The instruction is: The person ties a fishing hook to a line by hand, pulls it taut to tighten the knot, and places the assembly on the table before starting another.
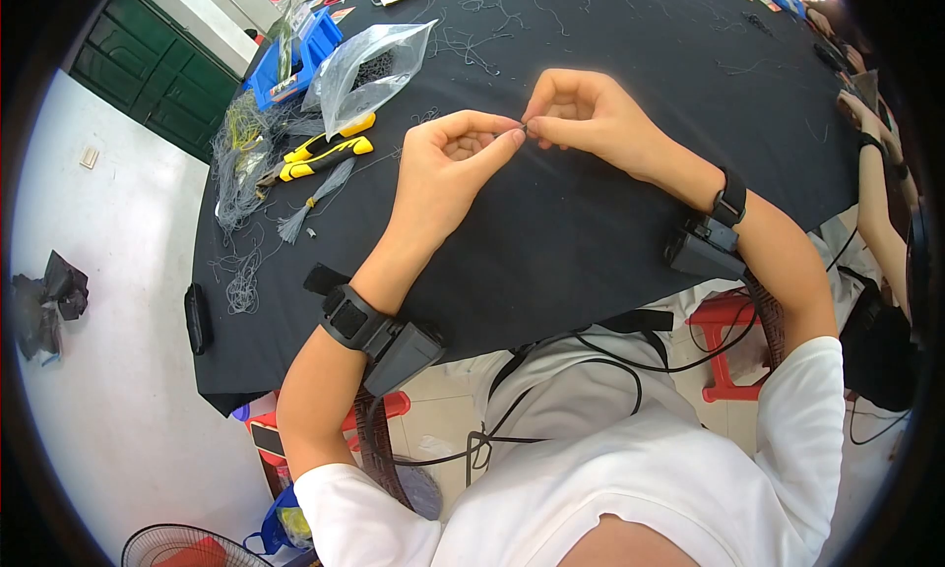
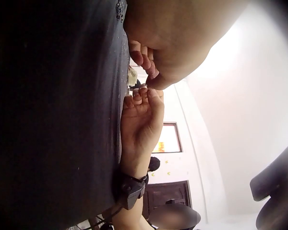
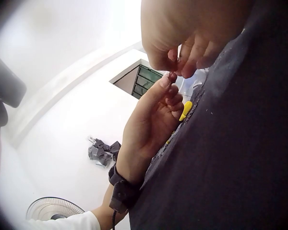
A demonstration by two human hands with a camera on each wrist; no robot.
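My left hand [image 1: 438, 173] and right hand [image 1: 600, 119] meet fingertip to fingertip above the dark cloth. Between them is a tiny dark piece [image 1: 524, 127], pinched by thumb and forefinger from each side. Most of it is covered by the fingertips, so I cannot tell its kind. In the left wrist view, the right hand [image 2: 140, 127] faces the left one, thumb against forefinger. The right wrist view has the left hand [image 3: 151, 120] below, its other fingers curled in.
Left of the hands lie yellow-and-black pliers [image 1: 327, 159], a tied bundle of grey cords [image 1: 320, 201] and tangled grey thread [image 1: 236, 178]. Behind are a clear plastic bag [image 1: 345, 93] and a blue bin [image 1: 320, 37]. Another person's arm [image 1: 874, 188] rests at the right edge.
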